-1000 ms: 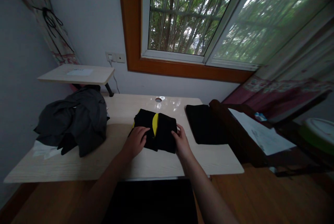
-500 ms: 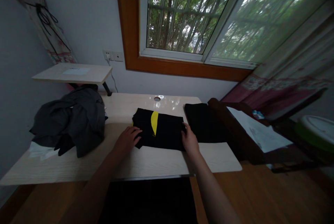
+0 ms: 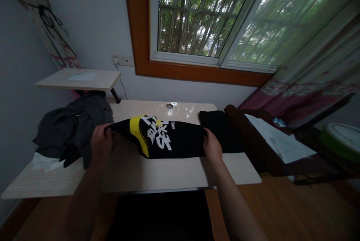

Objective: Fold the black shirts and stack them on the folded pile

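A folded black shirt (image 3: 182, 141) with a yellow band and white lettering lies on the pale wooden desk (image 3: 174, 175), stretched out sideways. Its left end is lifted and narrows to a corner, which my left hand (image 3: 101, 141) pinches between thumb and fingers. At the opposite end, my right hand (image 3: 213, 145) grips the shirt's right edge, low on the desk. Just past that hand lies a folded black cloth (image 3: 222, 130). Beside my left hand sits a heap of dark grey clothing (image 3: 73, 126).
A small raised shelf (image 3: 59, 80) stands above the clothing heap at the back left. White cloth (image 3: 46, 162) pokes out beneath the heap. To the right are a dark brown piece of furniture bearing a white sheet (image 3: 278, 138) and a green-and-white round object (image 3: 343, 139). A window (image 3: 208, 16) is ahead.
My left hand has moved left, drawing out the shirt's left end and opening a fold, so the white lettering now shows. My right hand has shifted slightly right.
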A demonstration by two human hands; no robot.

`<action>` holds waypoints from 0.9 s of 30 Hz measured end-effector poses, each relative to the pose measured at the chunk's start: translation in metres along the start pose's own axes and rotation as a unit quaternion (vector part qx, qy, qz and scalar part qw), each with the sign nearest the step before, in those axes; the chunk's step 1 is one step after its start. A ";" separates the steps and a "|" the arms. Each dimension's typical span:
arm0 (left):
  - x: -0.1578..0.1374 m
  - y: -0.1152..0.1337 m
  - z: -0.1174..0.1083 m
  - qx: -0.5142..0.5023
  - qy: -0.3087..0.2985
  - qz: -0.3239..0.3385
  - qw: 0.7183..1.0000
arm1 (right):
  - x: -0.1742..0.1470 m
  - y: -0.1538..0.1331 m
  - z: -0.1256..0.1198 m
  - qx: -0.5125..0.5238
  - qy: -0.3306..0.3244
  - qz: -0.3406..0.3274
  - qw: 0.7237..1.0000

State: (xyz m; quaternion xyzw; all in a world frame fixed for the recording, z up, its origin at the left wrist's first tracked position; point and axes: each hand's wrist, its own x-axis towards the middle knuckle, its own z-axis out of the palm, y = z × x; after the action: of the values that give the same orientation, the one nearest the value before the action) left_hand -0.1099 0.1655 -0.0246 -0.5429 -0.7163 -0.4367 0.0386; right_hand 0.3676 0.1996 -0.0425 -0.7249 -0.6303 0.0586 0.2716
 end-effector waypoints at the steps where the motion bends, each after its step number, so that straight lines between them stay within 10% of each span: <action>1: 0.004 -0.005 -0.007 0.008 0.038 -0.013 0.999 | 0.001 0.001 -0.002 -0.001 0.008 0.001 1.000; 10: -0.003 -0.003 -0.022 0.016 0.098 0.086 0.991 | -0.001 -0.006 -0.005 -0.019 0.103 -0.031 0.994; 14: -0.014 0.015 -0.010 0.020 -0.015 0.184 0.983 | -0.008 -0.017 -0.005 -0.007 0.106 -0.091 0.990; 19: -0.038 0.035 0.017 -0.028 -0.276 0.314 0.908 | -0.024 -0.033 0.007 0.108 -0.055 -0.243 0.962; 27: -0.056 0.029 0.030 -0.017 -0.359 0.290 0.887 | -0.048 -0.051 0.027 0.104 -0.161 -0.352 0.916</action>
State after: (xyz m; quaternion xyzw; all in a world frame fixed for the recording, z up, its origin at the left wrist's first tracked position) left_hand -0.0510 0.1446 -0.0555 -0.8465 -0.4846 -0.1937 -0.1057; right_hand 0.3013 0.1657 -0.0542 -0.4044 -0.8703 0.1403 0.2437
